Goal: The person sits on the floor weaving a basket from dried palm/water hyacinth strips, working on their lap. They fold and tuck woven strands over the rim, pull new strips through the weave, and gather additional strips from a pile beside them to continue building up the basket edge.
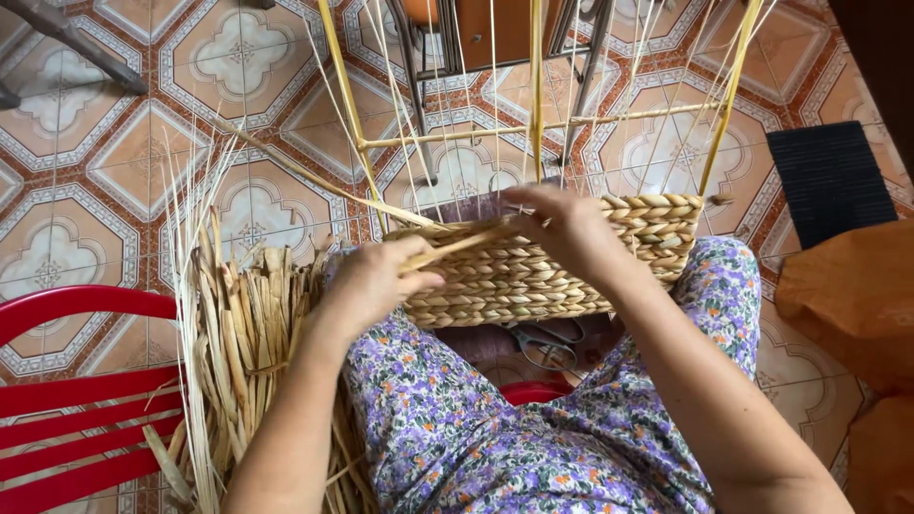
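I look down on a tiled floor (86, 181) patterned in orange and cream; it carries everything here, since there is no worktop, and the work sits on my lap instead. To my left stands a red chair (67, 400), close enough that the bundle (238, 352) of dried flat fibre leans by it within reach of my left arm; I judge it is kept there as the supply. My lap, in a purple flowered garment (457, 428), serves as the rest for the basket (543, 271); the woven part lies between my knees, its braided rim facing up, so both hands can get at the edge. From that rim a frame (538, 119) of pale yellow canes rises away from me, with a crossbar and thin loose strands standing between the uprights; held so, the uprights stay clear of my arms. At the right edge lie a dark mat (828, 181) and some orange cloth (852, 295), well apart from the work.

My left hand (376, 281) is curled shut around a flat strand (457, 243), which runs from its fingers across to the basket's rim; the pull seems to keep it taut. My right hand (562, 228) rests on the rim, fingers bent and pinching where that strand meets the weave, thumb hidden; I judge it pins the place. Under the basket, on my lap, lie scissors (543, 343), half covered, handles toward me, close by.
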